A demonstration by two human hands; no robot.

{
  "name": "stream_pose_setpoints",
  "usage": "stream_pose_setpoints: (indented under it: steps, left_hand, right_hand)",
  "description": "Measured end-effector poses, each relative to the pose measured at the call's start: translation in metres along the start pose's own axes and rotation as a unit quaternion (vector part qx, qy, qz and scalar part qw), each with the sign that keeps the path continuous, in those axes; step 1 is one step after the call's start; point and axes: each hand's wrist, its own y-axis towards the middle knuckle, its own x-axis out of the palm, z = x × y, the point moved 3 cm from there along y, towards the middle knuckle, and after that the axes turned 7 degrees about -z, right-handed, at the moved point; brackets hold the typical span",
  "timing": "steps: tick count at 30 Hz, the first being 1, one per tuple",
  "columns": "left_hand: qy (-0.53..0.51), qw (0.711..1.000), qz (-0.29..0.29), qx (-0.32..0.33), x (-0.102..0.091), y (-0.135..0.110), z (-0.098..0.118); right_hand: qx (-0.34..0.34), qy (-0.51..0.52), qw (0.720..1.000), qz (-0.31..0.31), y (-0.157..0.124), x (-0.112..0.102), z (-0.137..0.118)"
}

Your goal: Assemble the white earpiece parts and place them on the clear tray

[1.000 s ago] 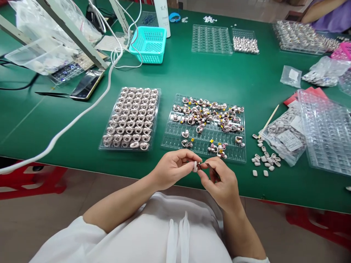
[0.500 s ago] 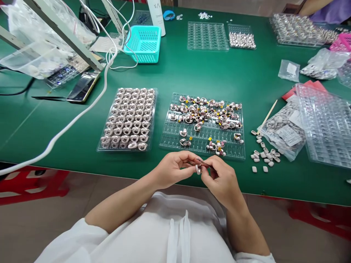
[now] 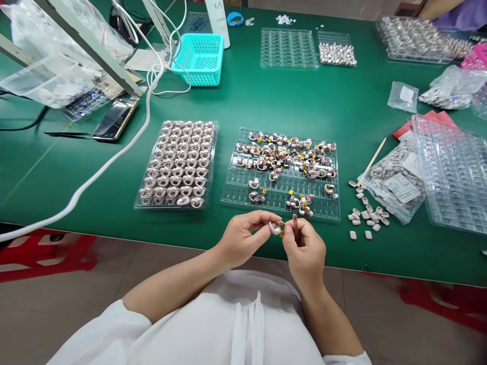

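Observation:
My left hand [image 3: 243,235] pinches a small white curved earphone piece [image 3: 274,228] between thumb and forefinger, just past the table's near edge. Thin wires and a yellow tab run from it toward my right hand [image 3: 306,246]. That hand is closed, its thumb and fingertip at the wires, with a slim brown tool [image 3: 294,223] standing up among the fingers; its kind I cannot make out. Beyond both hands lies a clear tray [image 3: 243,195] bearing loose earphone pieces with yellow tabs. Left of it, another clear tray [image 3: 212,167] is filled with rows of beige shells [image 3: 177,162].
On the right are scattered beige caps [image 3: 373,215], a wooden stick [image 3: 375,157], a bag of parts [image 3: 399,177] and stacked clear trays [image 3: 452,172]. A turquoise basket [image 3: 200,76] stands behind. A white cable [image 3: 114,157] crosses the left side. Another person's arm [image 3: 433,7] shows at far right.
The brown tool has swung from lying across between my hands to upright in my right hand. The earphone piece has turned, and its wires and yellow tab now show.

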Motion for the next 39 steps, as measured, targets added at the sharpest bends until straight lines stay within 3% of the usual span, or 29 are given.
stream_pose_setpoints:
  steps: [4,11,15,19,25,29,35,39]
  left_hand:
    - [-0.066,0.997,0.032,-0.003,0.005,0.0,0.002]
    - [-0.059,0.998,0.006,-0.027,0.002,0.001,0.004]
    - [-0.038,0.998,-0.018,-0.046,-0.004,0.002,0.005]
    - [-0.023,0.996,-0.054,-0.068,-0.009,0.006,0.01]
    - [0.011,0.995,-0.081,-0.059,-0.013,0.011,0.015]
    - [0.061,0.993,-0.094,-0.044,-0.013,0.011,0.02]
    - [0.164,0.984,-0.049,0.057,-0.01,0.008,0.021]
    - [0.203,0.972,-0.02,0.112,-0.007,0.007,0.015]
  right_hand:
    - [0.033,0.044,0.998,0.022,-0.003,0.005,0.006]
    - [-0.048,-0.039,0.997,0.045,-0.003,0.003,0.008]
    - [-0.144,-0.08,0.986,-0.008,0.003,-0.003,0.003]
    - [-0.242,-0.138,0.958,-0.064,0.008,-0.011,-0.002]
    - [-0.279,-0.216,0.926,-0.136,0.014,-0.016,-0.01]
    - [-0.246,-0.193,0.932,-0.182,0.019,-0.02,-0.013]
    - [-0.087,-0.081,0.975,-0.19,0.021,-0.022,-0.01]
    - [0.007,0.037,0.981,-0.191,0.017,-0.016,-0.005]
